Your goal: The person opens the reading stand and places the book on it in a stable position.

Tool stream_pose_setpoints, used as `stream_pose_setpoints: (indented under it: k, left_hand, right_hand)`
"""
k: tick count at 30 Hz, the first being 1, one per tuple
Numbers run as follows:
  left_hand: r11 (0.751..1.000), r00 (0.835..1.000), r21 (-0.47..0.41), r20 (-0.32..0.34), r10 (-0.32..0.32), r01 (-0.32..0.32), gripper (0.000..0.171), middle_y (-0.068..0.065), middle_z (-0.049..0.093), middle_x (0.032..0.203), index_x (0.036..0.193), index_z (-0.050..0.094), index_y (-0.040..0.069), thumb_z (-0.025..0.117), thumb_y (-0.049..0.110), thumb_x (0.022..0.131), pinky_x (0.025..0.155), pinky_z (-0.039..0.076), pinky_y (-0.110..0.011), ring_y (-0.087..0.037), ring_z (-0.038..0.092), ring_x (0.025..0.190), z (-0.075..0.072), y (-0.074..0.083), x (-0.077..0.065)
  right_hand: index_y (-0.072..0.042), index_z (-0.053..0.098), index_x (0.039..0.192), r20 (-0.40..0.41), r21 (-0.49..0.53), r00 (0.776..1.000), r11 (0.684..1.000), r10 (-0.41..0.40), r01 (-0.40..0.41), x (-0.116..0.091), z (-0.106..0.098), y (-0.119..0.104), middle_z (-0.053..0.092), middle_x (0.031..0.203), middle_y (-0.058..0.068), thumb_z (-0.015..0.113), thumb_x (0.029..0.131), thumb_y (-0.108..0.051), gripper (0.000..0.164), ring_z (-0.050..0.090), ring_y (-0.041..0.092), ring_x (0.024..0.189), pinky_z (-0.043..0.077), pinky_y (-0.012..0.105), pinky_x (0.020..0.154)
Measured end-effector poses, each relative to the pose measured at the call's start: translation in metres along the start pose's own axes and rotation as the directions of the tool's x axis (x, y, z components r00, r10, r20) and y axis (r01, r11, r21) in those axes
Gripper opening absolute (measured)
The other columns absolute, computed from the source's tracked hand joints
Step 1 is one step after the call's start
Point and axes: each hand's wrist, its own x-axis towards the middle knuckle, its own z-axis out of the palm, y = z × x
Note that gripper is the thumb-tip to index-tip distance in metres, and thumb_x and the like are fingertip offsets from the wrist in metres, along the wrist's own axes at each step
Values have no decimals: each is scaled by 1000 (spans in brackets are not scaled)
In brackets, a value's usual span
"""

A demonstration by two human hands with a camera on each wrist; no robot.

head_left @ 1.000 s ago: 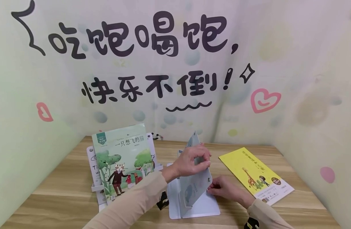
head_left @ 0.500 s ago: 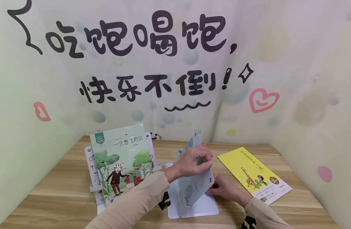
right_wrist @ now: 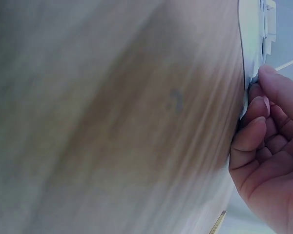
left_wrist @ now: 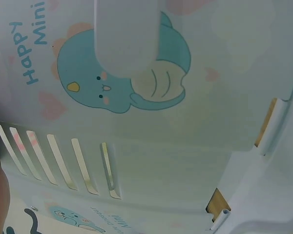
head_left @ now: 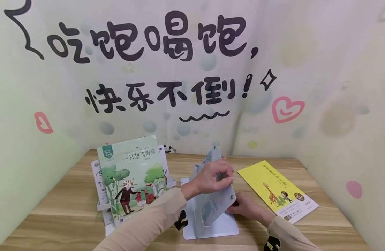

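Note:
A pale blue book stand (head_left: 218, 202) printed with a dinosaur sits at mid-table, its panel raised over a flat base (head_left: 222, 228). My left hand (head_left: 212, 176) grips the panel's edge from above, fingers curled over it. In the left wrist view the dinosaur picture (left_wrist: 97, 83) and a row of slots (left_wrist: 63, 161) fill much of the stand. Behind the panel, low on its right side, is my right hand (head_left: 249, 207). Seen from the right wrist, its thumb and index finger (right_wrist: 256, 105) pinch a thin part at the stand's edge; that part is mostly hidden.
On the left, another white stand (head_left: 101, 184) bears a green picture book (head_left: 133, 177) with a cat on its cover. A yellow book (head_left: 275, 188) lies flat to the right on the wooden table (head_left: 63, 223). A printed curtain (head_left: 333, 80) hangs behind.
The stand's raised panel has tipped slightly to the right along with my left hand. My right hand keeps its place by the base. The head view has shifted a little.

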Motion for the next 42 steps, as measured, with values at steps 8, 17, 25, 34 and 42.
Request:
stream_pose_setpoints:
  k: [8, 17, 25, 34, 42]
  left_hand:
    - [1000, 1000, 7, 3, -5, 5, 11, -2, 65, 83, 74, 60, 9, 60, 11, 85, 112, 30, -36, -9, 54, 88, 2, -1, 2]
    - [1000, 1000, -18, -3, 6, -6, 11, -2, 64, 81, 74, 61, 9, 61, 9, 84, 112, 30, -36, -7, 53, 86, 7, -3, 3]
    - [1000, 1000, -17, 11, 19, -19, 11, -2, 63, 80, 74, 60, 9, 61, 10, 85, 112, 30, -35, -7, 53, 84, 10, -3, 5]
    - [980, 978, -41, -76, -197, 194, 20, -4, 66, 112, 109, 63, 8, 58, 11, 91, 99, 44, -30, -13, 58, 108, 0, -7, 0]
    - [795, 728, -159, -329, -601, 585, 39, -12, 53, 135, 131, 51, 4, 54, 16, 95, 105, 38, -43, -28, 46, 128, -14, -36, -12]
  right_hand:
    - [1, 62, 113, -20, 1, 999, 999, 50, -50, 2, 1, -1, 69, 102, 12, 69, 85, -17, 33, 56, 5, 77, 48, 18, 72]
    - [1, 62, 111, -36, -10, 999, 999, 34, -35, -1, 0, -2, 69, 102, 13, 70, 84, -14, 31, 56, 2, 79, 49, 19, 75]
    - [2, 61, 110, -57, -36, 998, 999, -2, 0, -4, 1, 0, 69, 101, 14, 69, 85, -15, 32, 56, 0, 81, 50, 20, 76]
    - [-2, 60, 108, -151, 26, 983, 995, 102, -99, -24, 17, -26, 62, 87, 2, 66, 87, -15, 25, 50, 2, 70, 45, 19, 59]
    - [-1, 57, 91, -232, 219, 956, 967, 180, -129, -42, 47, -69, 53, 76, -1, 65, 87, -14, 15, 47, 1, 65, 41, 16, 55]
